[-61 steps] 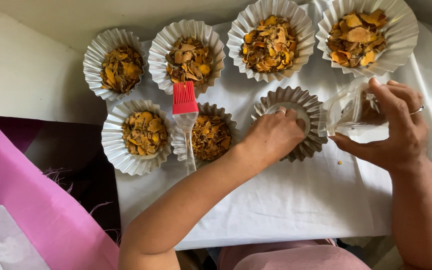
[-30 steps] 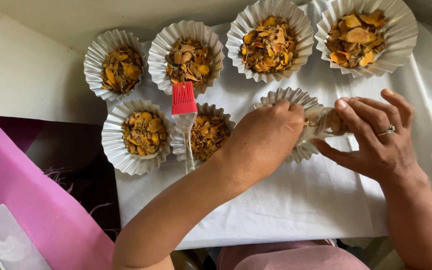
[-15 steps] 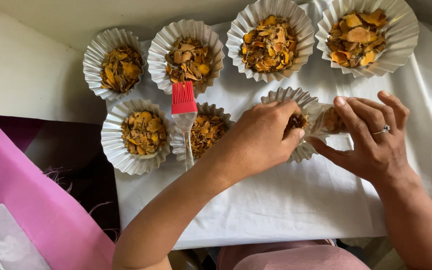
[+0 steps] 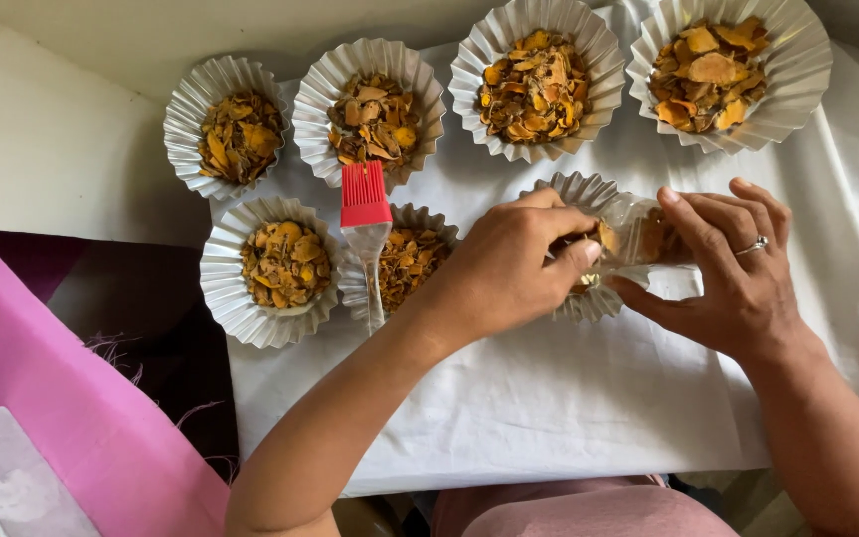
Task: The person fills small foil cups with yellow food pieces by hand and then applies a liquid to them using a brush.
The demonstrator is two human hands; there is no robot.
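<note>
Spillage is the risk: the right hand (image 4: 738, 273) grips a tilted clear bag (image 4: 638, 234) of dried orange chips over a fluted foil cup (image 4: 577, 189) on the white-covered surface (image 4: 549, 398), while the left hand (image 4: 509, 264) pinches chips at its mouth; an abrupt tilt could scatter them.

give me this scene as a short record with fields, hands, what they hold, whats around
left hand: fingers reaching into the mouth of a clear plastic bag, over a fluted foil cup
right hand: grips the bag tilted toward the cup; ring on one finger
bag contents: orange-brown dried slices
filled cups: six fluted foil cups holding the same dried slices
brush: red-headed brush lying across one cup
surface: white cloth
left side: pink fabric
</note>
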